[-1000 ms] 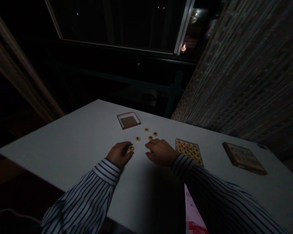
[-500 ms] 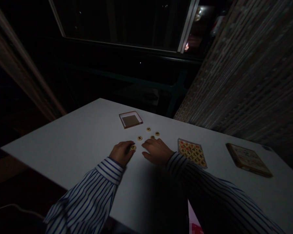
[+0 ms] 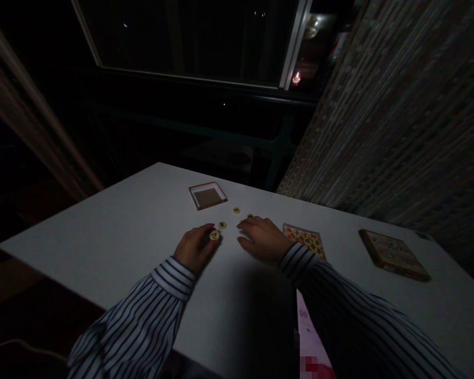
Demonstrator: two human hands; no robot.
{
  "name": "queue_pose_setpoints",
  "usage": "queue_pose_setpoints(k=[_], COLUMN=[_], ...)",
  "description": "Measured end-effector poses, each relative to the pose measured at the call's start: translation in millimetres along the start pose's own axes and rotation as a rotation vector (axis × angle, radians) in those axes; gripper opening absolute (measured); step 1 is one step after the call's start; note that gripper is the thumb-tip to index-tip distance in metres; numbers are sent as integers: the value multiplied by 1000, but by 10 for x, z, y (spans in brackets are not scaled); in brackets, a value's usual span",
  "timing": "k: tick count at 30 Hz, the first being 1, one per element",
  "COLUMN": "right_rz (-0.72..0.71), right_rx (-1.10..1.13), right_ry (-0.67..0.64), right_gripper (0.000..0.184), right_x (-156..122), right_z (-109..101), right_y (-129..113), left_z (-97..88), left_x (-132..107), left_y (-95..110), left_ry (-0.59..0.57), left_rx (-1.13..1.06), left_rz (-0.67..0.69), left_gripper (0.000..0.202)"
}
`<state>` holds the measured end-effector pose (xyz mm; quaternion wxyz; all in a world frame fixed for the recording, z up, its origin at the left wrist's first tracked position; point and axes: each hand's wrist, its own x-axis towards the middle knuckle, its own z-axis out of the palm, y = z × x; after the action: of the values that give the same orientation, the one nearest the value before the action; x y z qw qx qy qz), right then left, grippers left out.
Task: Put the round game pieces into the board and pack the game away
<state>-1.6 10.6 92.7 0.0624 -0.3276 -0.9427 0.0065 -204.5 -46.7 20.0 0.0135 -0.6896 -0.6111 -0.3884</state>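
My left hand (image 3: 191,247) is closed on a round xiangqi piece (image 3: 215,236), pinching it between thumb and fingers with its marked face showing. To the right, my right hand (image 3: 265,240) is held low over the table with thumb and fingers apart. Its fingers partly cover a piece (image 3: 250,216) and the edge of another, and I cannot tell whether they touch. Two more pieces lie in plain view: one (image 3: 221,225) just beyond my left fingertips and one (image 3: 236,210) farther back.
On the white table (image 3: 114,226), a shallow open box part (image 3: 199,206) lies toward the back. A tray (image 3: 321,237) of red- and black-marked pieces is partly hidden by my right sleeve. Farther right lies a decorated flat box (image 3: 395,255). A string curtain (image 3: 363,131) hangs behind.
My right hand has shifted slightly right relative to the loose pieces and covers more of the tray. My left hand still grips its piece, its face now turned more toward me. The view has shifted a little.
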Motion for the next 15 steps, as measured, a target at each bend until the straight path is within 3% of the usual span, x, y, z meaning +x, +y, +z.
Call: queue_pose_setpoints(k=[8, 15], right_rz=[68, 112], right_rx=[66, 81], right_ry=[80, 132], right_gripper=[37, 37], right_x=[-123, -252], right_z=[-254, -377], right_y=[152, 291], left_z=[-72, -1], left_x=[110, 227], left_y=[271, 492], left_ry=[19, 39], left_rx=[-116, -167], left_rz=[67, 108], left_gripper=[33, 34])
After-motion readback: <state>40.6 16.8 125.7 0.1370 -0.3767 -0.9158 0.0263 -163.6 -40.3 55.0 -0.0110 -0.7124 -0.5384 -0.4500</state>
